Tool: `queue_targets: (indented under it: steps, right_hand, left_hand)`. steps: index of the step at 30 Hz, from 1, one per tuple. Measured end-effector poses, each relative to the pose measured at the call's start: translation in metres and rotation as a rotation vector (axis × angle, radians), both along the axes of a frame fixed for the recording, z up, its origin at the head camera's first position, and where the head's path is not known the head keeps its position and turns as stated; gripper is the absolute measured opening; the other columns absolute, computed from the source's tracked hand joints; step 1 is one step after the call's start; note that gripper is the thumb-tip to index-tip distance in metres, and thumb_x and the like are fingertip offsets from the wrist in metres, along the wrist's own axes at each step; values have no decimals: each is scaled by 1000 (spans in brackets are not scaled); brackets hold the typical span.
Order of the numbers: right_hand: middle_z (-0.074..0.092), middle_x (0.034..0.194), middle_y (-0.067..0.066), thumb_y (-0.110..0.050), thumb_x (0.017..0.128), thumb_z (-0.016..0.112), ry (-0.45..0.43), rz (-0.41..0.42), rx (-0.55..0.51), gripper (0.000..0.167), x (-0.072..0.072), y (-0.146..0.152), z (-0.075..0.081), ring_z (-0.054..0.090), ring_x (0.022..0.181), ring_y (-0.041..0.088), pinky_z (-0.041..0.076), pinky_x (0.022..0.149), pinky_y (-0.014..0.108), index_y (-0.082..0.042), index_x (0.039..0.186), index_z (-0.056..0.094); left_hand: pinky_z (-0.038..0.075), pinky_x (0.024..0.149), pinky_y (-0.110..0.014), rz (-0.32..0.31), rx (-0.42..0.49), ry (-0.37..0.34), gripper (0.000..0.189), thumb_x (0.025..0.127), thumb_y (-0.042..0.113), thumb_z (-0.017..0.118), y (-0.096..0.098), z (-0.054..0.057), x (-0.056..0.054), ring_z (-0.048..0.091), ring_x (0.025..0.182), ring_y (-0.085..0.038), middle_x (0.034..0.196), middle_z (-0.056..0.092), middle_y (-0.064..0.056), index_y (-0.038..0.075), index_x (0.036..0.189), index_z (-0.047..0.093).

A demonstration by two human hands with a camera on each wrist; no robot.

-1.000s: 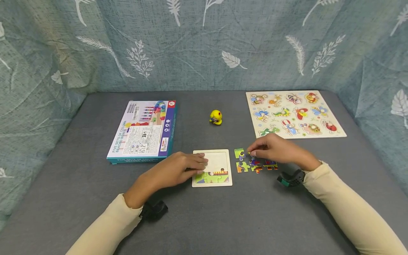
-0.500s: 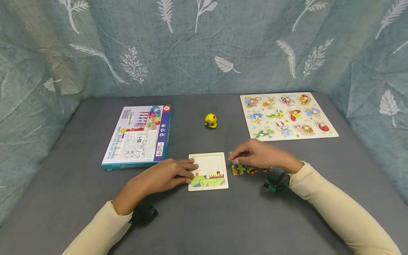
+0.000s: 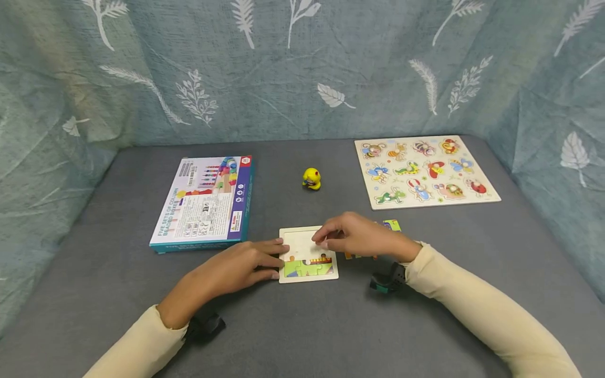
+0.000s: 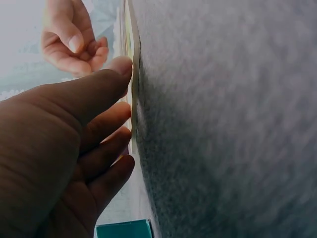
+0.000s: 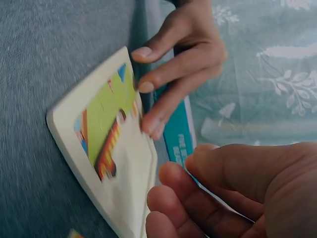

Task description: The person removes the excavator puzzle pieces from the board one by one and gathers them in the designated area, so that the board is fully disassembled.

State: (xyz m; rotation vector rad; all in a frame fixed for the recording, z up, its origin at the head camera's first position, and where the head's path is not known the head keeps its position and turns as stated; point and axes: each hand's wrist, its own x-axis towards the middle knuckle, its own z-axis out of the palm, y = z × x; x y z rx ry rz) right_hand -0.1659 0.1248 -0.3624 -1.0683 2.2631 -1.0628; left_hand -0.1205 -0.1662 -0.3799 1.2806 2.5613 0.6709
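A small square wooden puzzle tray (image 3: 309, 281) lies on the table, with a strip of green jigsaw pieces (image 3: 309, 269) fitted along its near side. My left hand (image 3: 238, 265) rests its extended fingers against the tray's left edge, as the left wrist view also shows. Over the tray's right part, my right hand (image 3: 361, 236) brings thumb and fingers together in a pinch. A thin sliver between its fingertips looks like a puzzle piece, mostly hidden. Loose puzzle pieces, including a green one (image 3: 392, 225), lie right of the tray, partly covered by that hand.
A boxed bead set (image 3: 203, 202) lies at the left. A yellow toy duck (image 3: 311, 179) stands beyond the tray. The insect peg puzzle board (image 3: 427, 170) lies at the back right. A leaf-patterned curtain (image 3: 283, 73) hangs behind the grey table (image 3: 293, 331).
My right hand has moved left from the loose pieces to above the tray. The left hand has shifted slightly outward to the tray's left edge. The head view has tilted slightly.
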Motion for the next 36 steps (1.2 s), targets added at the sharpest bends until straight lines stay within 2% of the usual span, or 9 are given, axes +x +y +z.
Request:
queue_targets:
  steps: [5, 12, 22, 28, 36]
  right_hand:
    - [70, 105, 1, -5, 94, 62, 1, 29, -30, 20, 2, -11, -6, 61, 83, 6, 52, 73, 26, -3, 112, 72]
    - [71, 103, 1, -5, 94, 62, 8, 57, -58, 21, 4, -23, -10, 60, 82, 4, 51, 74, 24, -1, 112, 71]
    - [71, 103, 4, -5, 95, 61, -28, 72, -40, 22, 6, -36, -12, 56, 72, 2, 49, 63, 22, 0, 115, 70]
    - [72, 103, 5, -2, 94, 60, -16, 86, -58, 22, 6, -40, -15, 57, 75, 1, 49, 64, 21, 2, 113, 70]
    - [72, 103, 4, -1, 93, 59, -50, 72, -47, 22, 6, -41, -15, 57, 74, 3, 48, 62, 21, 0, 111, 71]
  left_hand:
    - [42, 101, -45, -7, 15, -12, 26, 93, 22, 69, 0, -1, 2, 44, 133, -26, 139, 54, -10, 9, 115, 73]
    - [43, 101, -45, 5, 35, -41, 22, 90, 23, 71, 3, 1, 2, 44, 133, -26, 137, 55, -11, 10, 108, 76]
    - [43, 100, -46, 40, 25, -23, 28, 88, 27, 73, 5, 1, 7, 45, 131, -29, 138, 53, -12, 9, 109, 76]
    - [43, 100, -46, 50, 44, 5, 27, 87, 25, 75, 6, -1, 8, 44, 132, -30, 136, 55, -12, 8, 108, 76]
    - [44, 99, -46, 51, 56, 17, 27, 86, 25, 75, 7, -2, 8, 45, 131, -30, 134, 56, -12, 8, 107, 77]
